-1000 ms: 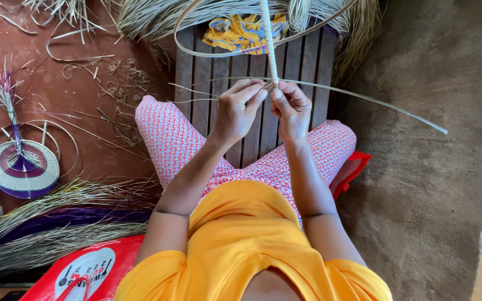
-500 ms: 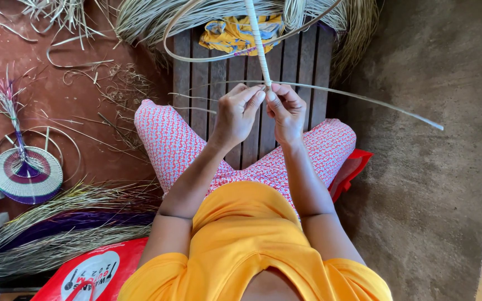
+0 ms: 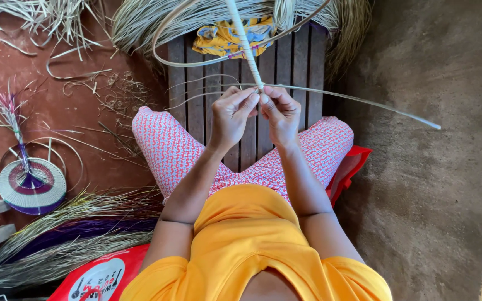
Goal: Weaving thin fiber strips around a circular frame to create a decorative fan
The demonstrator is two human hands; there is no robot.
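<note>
Far left on the red floor: round woven coil base (image 3: 31, 192), purple and pale rings, loose strands sticking up. Below it, a bundle of dry grass (image 3: 57, 245) with purple fibres mixed in. Centre: left hand (image 3: 231, 114) pinched shut on the lower end of the wrapped reed coil (image 3: 245, 42), over the wooden slat bench (image 3: 207, 106). Right hand (image 3: 281, 114) touching it, fingers closed on the same end. A thin pale strip (image 3: 364, 103) runs off right.

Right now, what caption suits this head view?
Both hands, left hand and right hand, pinch a wrapped fibre coil above a slatted wooden bench.
</note>
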